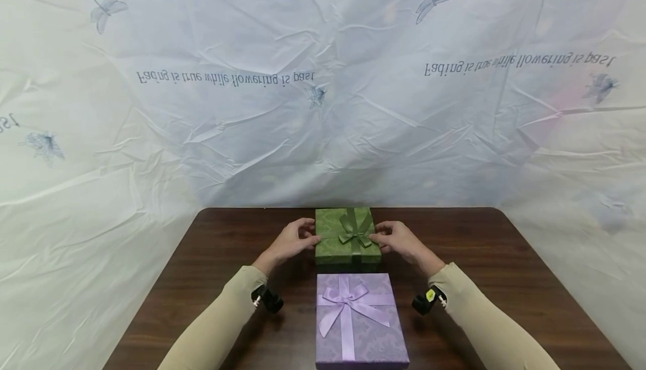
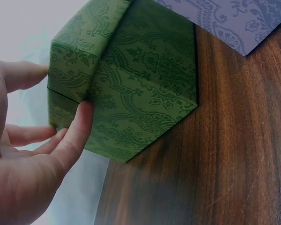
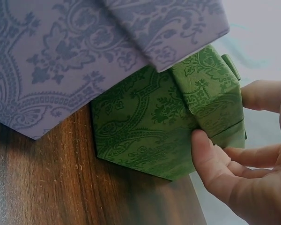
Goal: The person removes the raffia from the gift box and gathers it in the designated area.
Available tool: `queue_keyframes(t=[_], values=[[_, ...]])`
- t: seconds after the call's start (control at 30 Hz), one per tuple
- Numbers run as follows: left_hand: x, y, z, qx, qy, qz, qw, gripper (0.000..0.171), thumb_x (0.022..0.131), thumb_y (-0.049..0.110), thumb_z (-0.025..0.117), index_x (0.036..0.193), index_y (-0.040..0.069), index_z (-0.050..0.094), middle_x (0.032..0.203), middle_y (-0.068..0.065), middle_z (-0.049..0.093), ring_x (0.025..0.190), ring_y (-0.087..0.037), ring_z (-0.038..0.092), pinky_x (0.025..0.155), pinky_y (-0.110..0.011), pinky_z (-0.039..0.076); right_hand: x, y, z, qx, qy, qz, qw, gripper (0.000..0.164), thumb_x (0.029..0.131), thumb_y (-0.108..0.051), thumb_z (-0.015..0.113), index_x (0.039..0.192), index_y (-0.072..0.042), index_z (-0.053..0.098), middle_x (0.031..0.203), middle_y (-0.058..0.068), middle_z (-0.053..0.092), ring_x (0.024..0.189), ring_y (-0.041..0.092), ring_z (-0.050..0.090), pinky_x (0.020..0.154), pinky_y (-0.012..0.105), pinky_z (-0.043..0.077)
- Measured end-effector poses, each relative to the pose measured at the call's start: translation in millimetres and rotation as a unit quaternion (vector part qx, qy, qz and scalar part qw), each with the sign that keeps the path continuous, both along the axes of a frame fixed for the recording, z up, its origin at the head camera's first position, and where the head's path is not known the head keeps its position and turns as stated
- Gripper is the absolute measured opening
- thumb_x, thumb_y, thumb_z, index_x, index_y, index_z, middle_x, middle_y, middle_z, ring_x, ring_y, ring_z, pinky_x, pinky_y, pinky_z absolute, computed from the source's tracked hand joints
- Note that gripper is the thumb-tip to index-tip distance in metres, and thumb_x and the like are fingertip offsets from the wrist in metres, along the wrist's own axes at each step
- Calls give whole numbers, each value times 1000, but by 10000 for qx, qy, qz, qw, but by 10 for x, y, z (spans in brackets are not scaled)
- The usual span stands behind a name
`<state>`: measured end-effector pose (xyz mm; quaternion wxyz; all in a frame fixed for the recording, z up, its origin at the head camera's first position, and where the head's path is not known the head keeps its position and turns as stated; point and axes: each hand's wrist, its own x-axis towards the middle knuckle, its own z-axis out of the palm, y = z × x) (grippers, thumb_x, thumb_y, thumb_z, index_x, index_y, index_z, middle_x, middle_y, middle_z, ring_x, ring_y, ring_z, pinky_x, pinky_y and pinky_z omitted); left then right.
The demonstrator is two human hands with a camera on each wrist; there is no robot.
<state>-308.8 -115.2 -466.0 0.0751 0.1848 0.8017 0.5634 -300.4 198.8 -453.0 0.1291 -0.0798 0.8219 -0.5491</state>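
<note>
Toward the back of the table stands a green gift box [image 1: 333, 250] with a patterned lid [image 2: 75, 61] and a green ribbon bow [image 1: 355, 230]. My left hand [image 1: 298, 239] grips the lid at its left side. In the left wrist view its thumb lies at the lid's top edge, and a fingertip [image 2: 84, 110] sits by the lid's lower rim. On the opposite side my right hand [image 1: 398, 239] pinches the lid [image 3: 210, 89] in much the same way, thumb beside the bow. The lid sits over the box body [image 3: 140, 126].
A purple gift box [image 1: 373, 336] with a lilac ribbon bow [image 1: 347, 298] stands just in front of the green one, between my forearms. Both rest on a dark wooden table [image 1: 242, 325]. A pale printed sheet [image 1: 323, 146] hangs behind and around the table.
</note>
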Motion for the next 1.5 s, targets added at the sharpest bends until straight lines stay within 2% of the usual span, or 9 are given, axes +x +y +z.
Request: queue_keyframes(t=[0.13, 0.3, 0.47, 0.67, 0.83, 1.03, 1.2, 1.37, 1.5], values=[[-9, 6, -8, -58, 37, 59, 10000, 58, 89, 13, 70, 138, -4, 46, 128, -23, 55, 98, -26, 62, 77, -40, 59, -20, 1, -11, -87, -75, -51, 9999, 59, 92, -20, 68, 134, 14, 46, 108, 21, 61, 79, 17, 64, 76, 42, 58], [-12, 4, -9, 78, -95, -37, 9999, 61, 90, 14, 70, 141, -4, 43, 130, -25, 52, 101, -30, 62, 80, -43, 58, -44, 3, 7, -274, -355, -162, 9989, 59, 90, -19, 69, 134, 14, 46, 98, 14, 63, 74, 15, 63, 73, 39, 59], [-18, -3, -19, 268, -337, -155, 9990, 62, 91, 15, 68, 143, -4, 40, 131, -25, 49, 104, -30, 60, 84, -48, 56, -52, -1, 36, -558, -660, -121, 9962, 60, 91, -16, 68, 136, 15, 42, 84, 3, 56, 68, 14, 53, 70, 35, 57], [-40, 7, -33, 424, -620, -86, 9971, 63, 90, 14, 69, 143, -2, 39, 124, -25, 52, 97, -24, 62, 84, -49, 56, -63, 17, 23, -807, -859, -29, 9930, 61, 92, -14, 67, 138, 15, 39, 74, -1, 46, 63, 12, 42, 63, 30, 52], [-46, 15, -31, 679, -1187, -62, 9906, 72, 91, 16, 69, 149, -1, 30, 125, -26, 52, 97, -23, 64, 88, -50, 54, -70, 38, 11, -995, -924, 87, 9907, 64, 92, -13, 66, 139, 16, 35, 68, -4, 38, 61, 12, 36, 61, 30, 48], [-44, 2, -41, 1182, -1959, -155, 9734, 67, 94, 11, 64, 148, -5, 28, 143, -27, 38, 113, -28, 57, 97, -53, 48, -65, 42, 0, -1019, -1027, 65, 9895, 66, 92, -14, 66, 141, 15, 32, 67, -4, 39, 63, 13, 37, 64, 33, 50], [-62, 10, -38, 1214, -2112, -147, 9698, 65, 94, 10, 64, 147, -6, 30, 147, -28, 34, 118, -31, 56, 89, -48, 54, -64, 43, -12, -1022, -1064, 12, 9891, 65, 91, -16, 67, 140, 13, 35, 69, -4, 43, 64, 13, 41, 64, 33, 53], [-69, 15, -14, 1183, -2324, -60, 9654, 60, 93, 11, 65, 142, -7, 35, 135, -28, 46, 100, -25, 64, 81, -43, 57, -64, 54, -13, -1035, -1113, 33, 9884, 66, 91, -19, 67, 140, 12, 35, 72, -3, 45, 66, 13, 43, 65, 35, 54], [-61, 14, 8, 1164, -2361, -81, 9647, 58, 92, 12, 65, 139, -7, 37, 129, -26, 49, 95, -23, 64, 81, -42, 57, -64, 50, -18, -1041, -1131, 20, 9881, 65, 91, -19, 67, 139, 12, 35, 75, -2, 47, 67, 14, 45, 65, 36, 55]])
